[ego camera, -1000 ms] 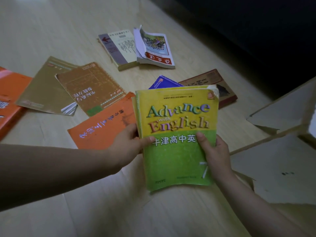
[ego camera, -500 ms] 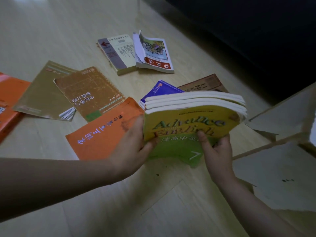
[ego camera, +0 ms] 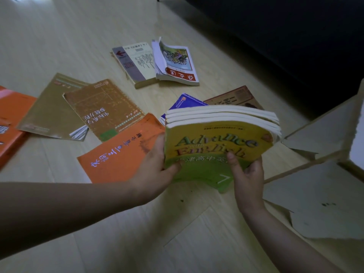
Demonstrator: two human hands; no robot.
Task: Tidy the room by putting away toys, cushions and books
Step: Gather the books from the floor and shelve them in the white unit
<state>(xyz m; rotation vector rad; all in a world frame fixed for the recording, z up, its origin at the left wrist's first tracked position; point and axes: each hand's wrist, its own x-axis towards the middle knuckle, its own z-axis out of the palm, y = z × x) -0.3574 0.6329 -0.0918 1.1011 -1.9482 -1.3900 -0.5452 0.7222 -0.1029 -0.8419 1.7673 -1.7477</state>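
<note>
I hold a small stack of books (ego camera: pixel 218 138) upright above the wooden floor, its front a yellow-green "Advance with English" cover, white page edges showing on top. My left hand (ego camera: pixel 155 170) grips the stack's left edge, thumb on the cover. My right hand (ego camera: pixel 246 174) grips its lower right, thumb pressed on the cover. More books lie on the floor: an orange one (ego camera: pixel 118 156) just left of the stack, a blue one (ego camera: pixel 189 101) and a brown one (ego camera: pixel 234 97) behind it, two tan ones (ego camera: pixel 102 109) (ego camera: pixel 49 109) further left.
Two more books (ego camera: pixel 136 64) (ego camera: pixel 177 64) lie farther back; another orange book (ego camera: pixel 9 117) sits at the left edge. An open cardboard box with flaps (ego camera: pixel 323 134) stands at my right. A dark piece of furniture (ego camera: pixel 295 36) fills the upper right.
The stack has tipped from flat and facing me to upright, so its page edges now show on top. Both hands kept their hold.
</note>
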